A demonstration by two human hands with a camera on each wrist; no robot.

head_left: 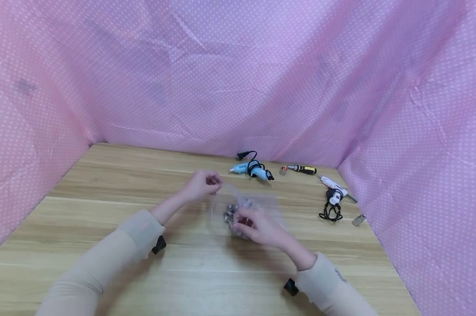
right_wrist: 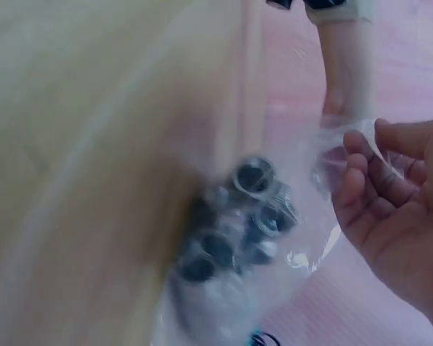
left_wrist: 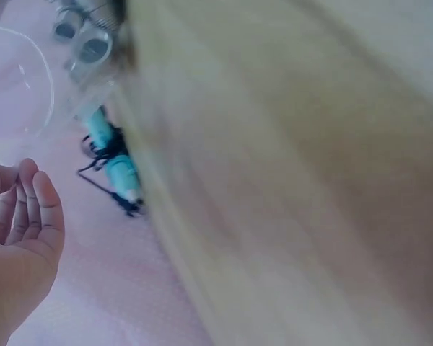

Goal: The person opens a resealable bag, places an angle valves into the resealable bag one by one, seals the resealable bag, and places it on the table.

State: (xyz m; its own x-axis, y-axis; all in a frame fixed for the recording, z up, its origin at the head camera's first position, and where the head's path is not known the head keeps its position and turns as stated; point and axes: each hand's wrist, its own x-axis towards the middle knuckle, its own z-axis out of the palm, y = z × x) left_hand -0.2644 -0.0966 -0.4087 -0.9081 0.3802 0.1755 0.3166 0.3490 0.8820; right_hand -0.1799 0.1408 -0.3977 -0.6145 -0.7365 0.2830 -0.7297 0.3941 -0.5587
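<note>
A clear plastic bag (head_left: 267, 204) stands above the wooden table, with several hollow metal cylinders (right_wrist: 254, 178) in its lower part. At its upper left edge my left hand (head_left: 201, 185) pinches the film between thumb and fingertips. My right hand (head_left: 259, 226) pinches the bag's near edge, in front of the metal pieces. In the left wrist view, the left hand (left_wrist: 25, 238) is beside the bag's curved rim. The right wrist view shows the right hand (right_wrist: 397, 194) with film between thumb and fingers. What exactly the metal pieces are cannot be told.
Behind the bag lies a light blue glue gun (head_left: 243, 168) with a black cord. To its right are a small metal cylinder (head_left: 283, 170), a yellow-black screwdriver (head_left: 306, 169), a white corded tool (head_left: 333, 186) and another metal cylinder (head_left: 358, 220). Pink dotted cloth (head_left: 222, 87) surrounds the table (head_left: 198, 272).
</note>
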